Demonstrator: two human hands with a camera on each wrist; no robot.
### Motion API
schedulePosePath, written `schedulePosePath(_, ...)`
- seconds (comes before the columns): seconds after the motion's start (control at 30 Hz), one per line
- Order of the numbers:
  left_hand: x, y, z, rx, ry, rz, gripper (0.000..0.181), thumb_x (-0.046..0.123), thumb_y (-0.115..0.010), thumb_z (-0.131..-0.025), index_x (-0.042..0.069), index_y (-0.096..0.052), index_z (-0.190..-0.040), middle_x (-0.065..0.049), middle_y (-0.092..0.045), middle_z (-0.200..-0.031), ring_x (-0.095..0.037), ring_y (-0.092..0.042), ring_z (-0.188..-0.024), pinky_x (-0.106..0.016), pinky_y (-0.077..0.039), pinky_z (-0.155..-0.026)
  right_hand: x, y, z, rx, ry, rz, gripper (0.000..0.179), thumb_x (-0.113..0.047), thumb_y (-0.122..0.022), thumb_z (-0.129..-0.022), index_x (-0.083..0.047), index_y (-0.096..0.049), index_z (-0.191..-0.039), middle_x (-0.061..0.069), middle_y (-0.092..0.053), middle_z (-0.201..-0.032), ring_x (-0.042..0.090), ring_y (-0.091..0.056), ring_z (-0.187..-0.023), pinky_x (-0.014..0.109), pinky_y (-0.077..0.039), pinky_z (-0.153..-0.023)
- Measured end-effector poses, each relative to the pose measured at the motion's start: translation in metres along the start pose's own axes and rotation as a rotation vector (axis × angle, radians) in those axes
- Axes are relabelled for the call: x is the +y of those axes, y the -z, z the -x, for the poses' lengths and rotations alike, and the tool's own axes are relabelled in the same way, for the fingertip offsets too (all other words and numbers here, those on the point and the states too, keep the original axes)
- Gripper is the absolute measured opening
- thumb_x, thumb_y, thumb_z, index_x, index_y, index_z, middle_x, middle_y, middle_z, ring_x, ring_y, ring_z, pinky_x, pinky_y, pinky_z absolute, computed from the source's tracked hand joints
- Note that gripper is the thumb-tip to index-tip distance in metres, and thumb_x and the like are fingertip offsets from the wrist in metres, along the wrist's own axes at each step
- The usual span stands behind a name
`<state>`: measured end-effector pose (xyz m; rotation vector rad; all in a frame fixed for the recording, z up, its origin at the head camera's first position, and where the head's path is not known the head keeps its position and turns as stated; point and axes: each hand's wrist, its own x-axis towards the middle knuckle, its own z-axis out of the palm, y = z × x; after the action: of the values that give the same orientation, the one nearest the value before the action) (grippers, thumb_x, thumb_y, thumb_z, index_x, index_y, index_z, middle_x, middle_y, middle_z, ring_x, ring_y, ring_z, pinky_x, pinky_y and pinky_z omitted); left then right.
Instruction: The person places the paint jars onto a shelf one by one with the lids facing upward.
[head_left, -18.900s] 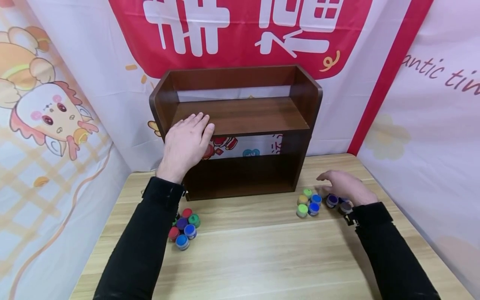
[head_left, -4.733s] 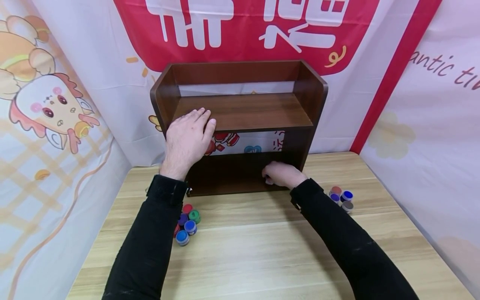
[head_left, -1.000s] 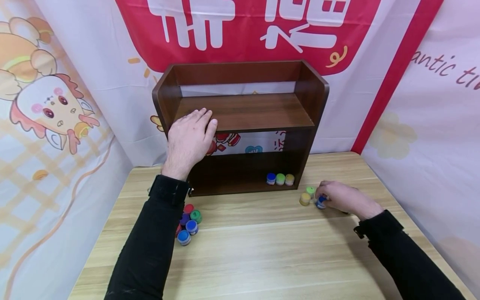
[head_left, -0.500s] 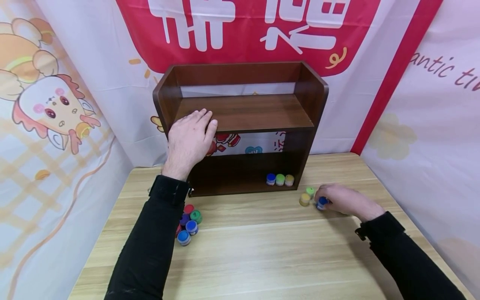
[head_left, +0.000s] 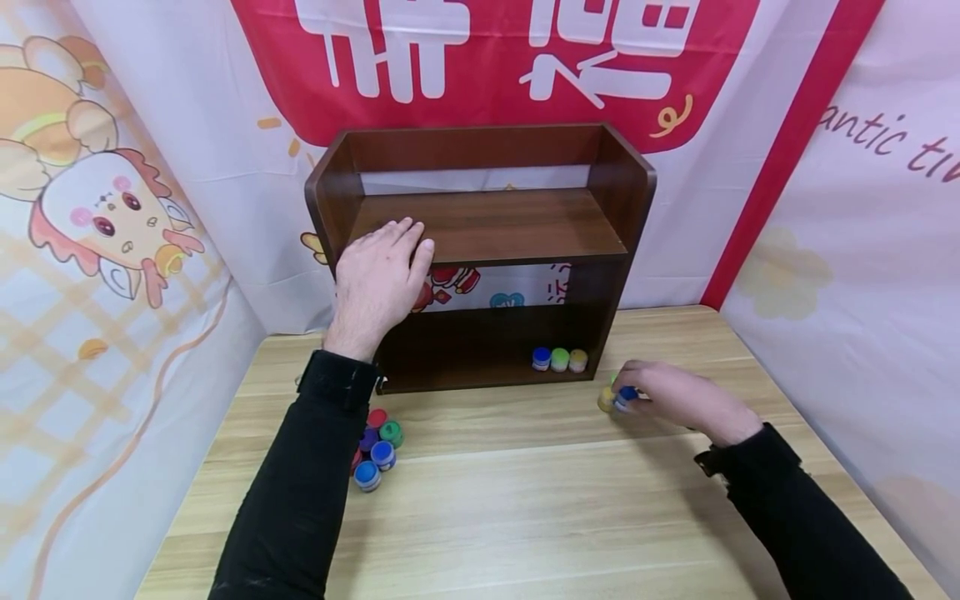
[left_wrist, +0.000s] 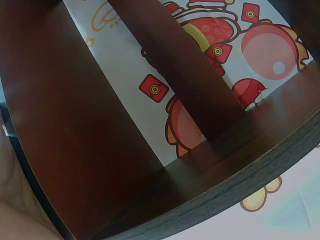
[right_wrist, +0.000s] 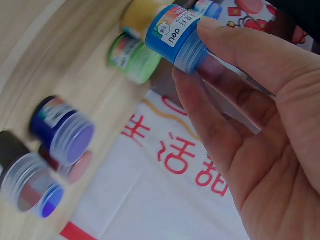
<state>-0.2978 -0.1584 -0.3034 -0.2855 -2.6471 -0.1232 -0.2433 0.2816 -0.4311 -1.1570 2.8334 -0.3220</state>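
Observation:
My left hand (head_left: pixel 381 279) lies on the upper board of the dark brown shelf unit (head_left: pixel 487 225), fingers extended over its front edge. At the lower left of the left wrist view, part of that hand shows against the board. My right hand (head_left: pixel 686 400) pinches a blue paint jar (right_wrist: pixel 172 35) between thumb and fingertips. Close beside the pinched jar stand a yellow paint jar (head_left: pixel 606 400) and a light green paint jar (right_wrist: pixel 134 59), the green one mostly hidden in the head view. Blue (head_left: pixel 541 359), green (head_left: pixel 559 360) and yellow (head_left: pixel 577 361) jars stand in a row on the lower shelf.
Several red, green, purple and blue jars (head_left: pixel 382 455) cluster beside my left sleeve (head_left: pixel 300 475). In the right wrist view, a dark blue jar (right_wrist: pixel 62 127) and a grey jar (right_wrist: pixel 25 172) stand with others on the wooden table (head_left: pixel 510 517). Printed cloth (head_left: pixel 825 275) hangs around.
Over the last second my right hand has shifted left with the blue jar, toward the yellow one. Since 4.7 s ago it has left the lower shelf, where three jars now show. Left hand unmoved.

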Motion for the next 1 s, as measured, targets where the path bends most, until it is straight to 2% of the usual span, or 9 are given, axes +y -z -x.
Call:
schedulePosePath(0.17, 0.000, 0.000, 0.000, 0.005, 0.001, 0.003, 0.070, 0.058, -0.018, -0.108, 0.019, -0.048, -0.158, -0.004, -0.047, -0.159, -0.024, -0.040, -0.149, -0.047, -0.029, -0.123, -0.010, 0.004, -0.011, 0.022, 0.021, 0.012, 0.028, -0.008, -0.083, -0.085, -0.012, -0.077, -0.112, 0.002, -0.071, -0.109, 0.016, -0.067, -0.098, 0.036, -0.060, -0.088)
schedulePosePath(0.63, 0.000, 0.001, 0.000, 0.004, -0.003, 0.002, 0.072, 0.059, -0.016, -0.108, 0.019, -0.048, -0.158, -0.005, -0.048, -0.159, -0.024, -0.040, -0.149, -0.047, -0.029, -0.123, -0.038, 0.014, -0.049, 0.079, -0.022, 0.054, 0.033, -0.017, -0.081, -0.088, -0.011, -0.075, -0.120, 0.004, -0.070, -0.114, 0.015, -0.066, -0.098, 0.034, -0.061, -0.088)
schedulePosePath(0.8, 0.000, -0.001, -0.001, 0.007, -0.002, 0.005, 0.069, 0.057, -0.019, -0.109, 0.019, -0.048, -0.158, -0.005, -0.047, -0.159, -0.024, -0.040, -0.149, -0.047, -0.029, -0.123, -0.043, 0.013, -0.065, 0.108, -0.034, 0.076, 0.031, -0.013, -0.081, -0.089, -0.008, -0.076, -0.120, 0.007, -0.070, -0.117, 0.019, -0.068, -0.101, 0.037, -0.061, -0.089)
schedulePosePath(1.0, -0.001, -0.003, -0.001, 0.014, -0.004, 0.001, 0.073, 0.059, -0.015, -0.108, 0.018, -0.048, -0.158, -0.005, -0.048, -0.159, -0.024, -0.040, -0.148, -0.047, -0.029, -0.123, -0.046, 0.009, -0.085, 0.122, -0.045, 0.068, 0.031, -0.012, -0.078, -0.091, -0.009, -0.076, -0.122, 0.006, -0.071, -0.116, 0.019, -0.069, -0.103, 0.035, -0.060, -0.090)
